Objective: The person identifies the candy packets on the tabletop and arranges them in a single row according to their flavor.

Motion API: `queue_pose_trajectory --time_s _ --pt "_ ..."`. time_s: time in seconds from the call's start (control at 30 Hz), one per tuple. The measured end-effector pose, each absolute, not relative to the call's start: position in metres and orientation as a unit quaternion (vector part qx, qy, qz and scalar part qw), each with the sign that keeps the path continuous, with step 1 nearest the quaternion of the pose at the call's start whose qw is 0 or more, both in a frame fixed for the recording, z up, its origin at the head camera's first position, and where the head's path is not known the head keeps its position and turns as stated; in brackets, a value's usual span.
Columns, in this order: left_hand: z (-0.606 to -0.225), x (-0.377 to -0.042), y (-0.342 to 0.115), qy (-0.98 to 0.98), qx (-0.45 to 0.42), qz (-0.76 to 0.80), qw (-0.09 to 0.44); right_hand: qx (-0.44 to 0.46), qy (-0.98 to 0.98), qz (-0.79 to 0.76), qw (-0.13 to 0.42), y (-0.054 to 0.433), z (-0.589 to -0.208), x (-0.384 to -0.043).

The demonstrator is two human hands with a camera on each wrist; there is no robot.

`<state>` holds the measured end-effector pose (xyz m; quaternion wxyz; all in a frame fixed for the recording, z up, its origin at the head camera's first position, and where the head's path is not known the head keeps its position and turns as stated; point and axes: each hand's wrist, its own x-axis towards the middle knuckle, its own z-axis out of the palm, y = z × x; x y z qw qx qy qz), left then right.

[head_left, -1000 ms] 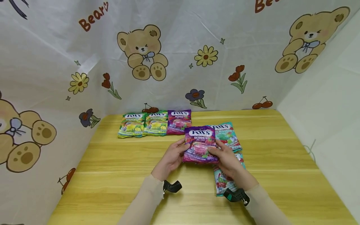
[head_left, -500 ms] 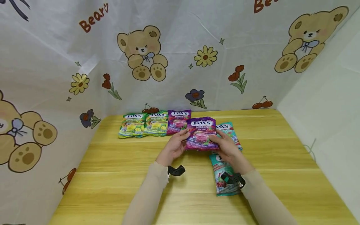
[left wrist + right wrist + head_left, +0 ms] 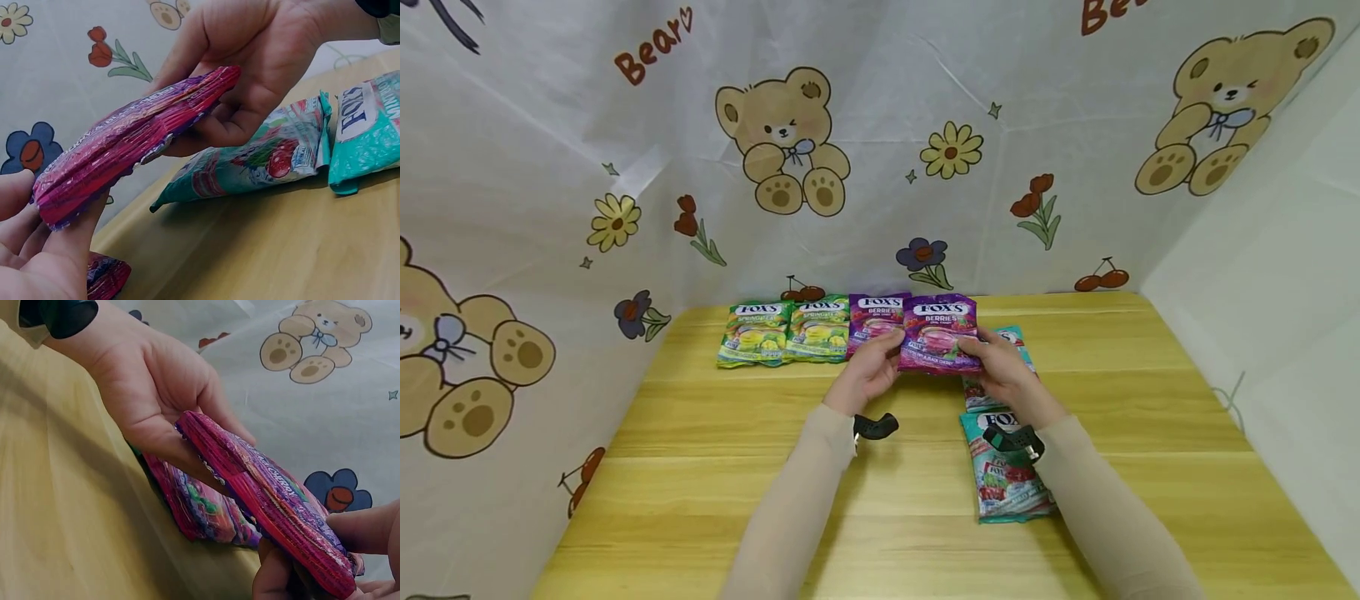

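Note:
A purple FOX'S Berries candy bag (image 3: 938, 333) is held above the far part of the table by both hands. My left hand (image 3: 871, 371) pinches its left edge, thumb on the front. At the right edge my right hand (image 3: 1006, 371) grips it, thumb over the printed face. Both wrist views show the bag edge-on, tilted and raised off the wood. Just left of it lies a second purple Berries bag (image 3: 874, 321), partly covered by the held one. Under the right hand is a teal candy bag (image 3: 988, 396), mostly hidden.
Two green-yellow Springtea bags (image 3: 756, 337) lie side by side at the back left, along the patterned curtain (image 3: 865, 233). Another teal bag (image 3: 1007, 475) lies nearer on the wooden table (image 3: 715, 483), beneath the right forearm. A white wall (image 3: 1285, 275) borders the right side.
Both hands have carried the purple bag away from the person, up to beside the other purple bag at the back. More of the near teal bag now shows.

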<state>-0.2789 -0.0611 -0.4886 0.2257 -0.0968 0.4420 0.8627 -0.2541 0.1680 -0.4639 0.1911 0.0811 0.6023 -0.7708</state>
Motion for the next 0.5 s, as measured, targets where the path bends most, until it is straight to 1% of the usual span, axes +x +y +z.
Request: queue_pose_trajectory --time_s 0.23,0.5 --pt "-0.485 -0.293 -0.058 0.494 -0.125 0.837 0.2 0.092 0.622 -0.752 0.197 0.168 -0.463 -0.274" --pt "-0.479 -0.309 -0.053 0.561 -0.124 0.792 0.208 0.103 0.663 -0.716 0.193 0.168 -0.462 -0.292"
